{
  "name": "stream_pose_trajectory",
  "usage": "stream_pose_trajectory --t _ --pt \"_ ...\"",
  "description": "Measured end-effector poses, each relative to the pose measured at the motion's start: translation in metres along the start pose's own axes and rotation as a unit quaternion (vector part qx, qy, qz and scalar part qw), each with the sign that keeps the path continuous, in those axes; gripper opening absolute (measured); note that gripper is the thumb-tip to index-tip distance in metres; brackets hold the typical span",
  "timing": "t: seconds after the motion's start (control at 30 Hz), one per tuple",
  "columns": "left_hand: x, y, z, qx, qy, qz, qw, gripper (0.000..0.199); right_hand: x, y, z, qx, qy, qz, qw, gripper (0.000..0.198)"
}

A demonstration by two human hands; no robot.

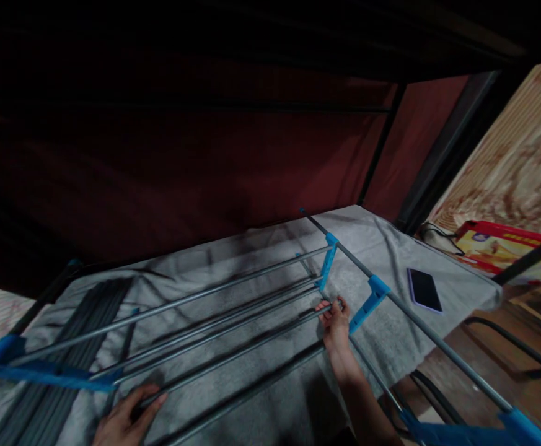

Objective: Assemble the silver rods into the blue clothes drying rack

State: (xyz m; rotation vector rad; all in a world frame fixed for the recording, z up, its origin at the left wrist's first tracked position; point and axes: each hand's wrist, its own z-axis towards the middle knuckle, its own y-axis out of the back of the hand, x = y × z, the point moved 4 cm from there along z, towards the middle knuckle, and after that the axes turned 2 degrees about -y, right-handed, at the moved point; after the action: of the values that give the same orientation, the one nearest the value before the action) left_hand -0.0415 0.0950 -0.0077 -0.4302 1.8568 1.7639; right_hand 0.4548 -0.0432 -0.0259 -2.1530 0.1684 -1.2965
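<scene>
A grey metal tube (240, 353) slants between my two hands. The fingers of my left hand (128, 416) are closed around its near-left end, at the lower edge of the view. My right hand (336, 323) pinches the far-right end, close to a blue plastic bracket (370, 303). The tube belongs among several roughly parallel tubes of a rack frame. Another blue bracket (328, 261) sits farther back on the same long side pole (354, 258). At the left, a long blue bracket (51, 375) takes the other tube ends.
Grey cloth (391, 248) covers the bed-like surface. A bundle of dark tubes (82, 328) lies at the left, and a phone (424, 289) at the right. Dark posts (384, 145) stand behind. Beyond the right edge are a red and yellow box (507, 248) and curved dark metal bars (514, 341).
</scene>
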Motion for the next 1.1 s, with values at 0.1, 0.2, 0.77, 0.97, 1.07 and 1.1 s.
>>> stream_pose_trajectory --t 0.1,0.2,0.77,0.97,1.07,1.1 --pt "0.002 -0.002 0.000 0.006 0.004 -0.019 1.000 0.054 -0.001 0.004 0.000 0.006 -0.007 -0.029 1.000 0.069" --pt "0.000 -0.002 -0.004 0.001 -0.014 -0.023 1.000 0.057 -0.002 0.007 0.003 0.003 -0.015 -0.042 0.999 0.063" --pt "-0.014 -0.006 -0.016 0.022 -0.038 0.034 0.998 0.044 -0.004 0.024 0.020 -0.004 -0.013 -0.050 0.999 0.035" --pt "-0.017 -0.006 -0.022 0.022 -0.056 0.044 0.997 0.038 -0.002 0.025 0.020 -0.003 -0.011 -0.037 0.999 0.033" --pt "-0.020 -0.007 -0.025 0.026 -0.051 0.062 0.996 0.036 -0.001 0.025 0.020 -0.011 -0.012 -0.019 1.000 0.031" --pt "-0.021 -0.007 -0.025 0.029 -0.049 0.067 0.996 0.036 0.000 0.025 0.020 -0.012 -0.010 -0.018 1.000 0.030"
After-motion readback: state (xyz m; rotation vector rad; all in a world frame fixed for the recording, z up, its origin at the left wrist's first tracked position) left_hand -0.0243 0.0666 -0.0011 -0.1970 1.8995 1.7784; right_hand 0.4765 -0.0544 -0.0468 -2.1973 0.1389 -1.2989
